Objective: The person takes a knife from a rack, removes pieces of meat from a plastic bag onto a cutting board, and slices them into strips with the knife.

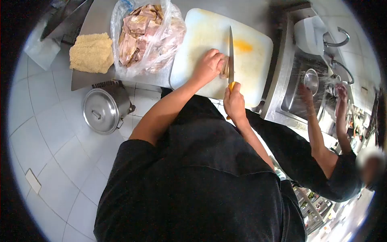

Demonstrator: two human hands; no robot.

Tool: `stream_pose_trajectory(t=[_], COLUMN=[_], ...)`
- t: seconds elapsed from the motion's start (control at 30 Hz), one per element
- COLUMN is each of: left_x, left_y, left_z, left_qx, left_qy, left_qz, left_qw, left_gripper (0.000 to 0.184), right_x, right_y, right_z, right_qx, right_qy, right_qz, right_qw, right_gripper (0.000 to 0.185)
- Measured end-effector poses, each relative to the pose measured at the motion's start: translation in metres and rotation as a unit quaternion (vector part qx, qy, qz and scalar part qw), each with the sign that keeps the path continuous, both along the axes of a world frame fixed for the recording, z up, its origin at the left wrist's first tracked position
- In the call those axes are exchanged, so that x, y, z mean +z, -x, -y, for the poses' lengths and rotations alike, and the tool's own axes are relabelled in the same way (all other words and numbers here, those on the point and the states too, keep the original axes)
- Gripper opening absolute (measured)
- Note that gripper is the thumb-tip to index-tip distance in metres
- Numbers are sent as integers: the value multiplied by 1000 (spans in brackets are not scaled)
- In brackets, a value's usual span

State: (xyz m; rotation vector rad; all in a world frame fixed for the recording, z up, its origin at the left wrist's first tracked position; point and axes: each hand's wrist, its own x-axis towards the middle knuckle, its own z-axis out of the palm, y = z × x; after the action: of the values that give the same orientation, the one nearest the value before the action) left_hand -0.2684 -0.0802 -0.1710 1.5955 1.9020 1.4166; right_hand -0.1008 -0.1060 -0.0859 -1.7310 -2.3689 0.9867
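Observation:
My right hand is wrapped round the yellow handle of a long kitchen knife, whose blade points away from me over a white cutting board. Just left of the blade, my left hand presses a small piece of meat onto the board with its fingers curled. Part of that piece is hidden under the fingers. An orange-yellow stain marks the board right of the knife. Left of the board stands an open clear plastic bag full of meat pieces.
A folded tan towel lies at the counter's left corner. A lidded metal pot is below on the tiled floor. To the right, a co-worker's hands hold a metal strainer by running water at a sink.

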Motion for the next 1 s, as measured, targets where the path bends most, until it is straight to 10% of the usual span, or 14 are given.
stream_pose_trajectory(t=[0.37,0.57,1.0], left_x=[-2,2,-7], left_y=[2,-3,-1], left_z=[-1,3,1], left_qx=[-31,-13,-13], left_qy=[8,18,-4], left_qz=[-17,14,-34], left_qw=[999,1000,999], left_gripper=[20,19,19], right_x=[-39,41,-29], right_y=[18,33,11], right_z=[-59,-63,-16], right_qx=[11,-79,11], right_qy=[-72,159,-38], right_qz=[-48,-5,10], right_qw=[996,984,999], right_gripper=[31,30,31])
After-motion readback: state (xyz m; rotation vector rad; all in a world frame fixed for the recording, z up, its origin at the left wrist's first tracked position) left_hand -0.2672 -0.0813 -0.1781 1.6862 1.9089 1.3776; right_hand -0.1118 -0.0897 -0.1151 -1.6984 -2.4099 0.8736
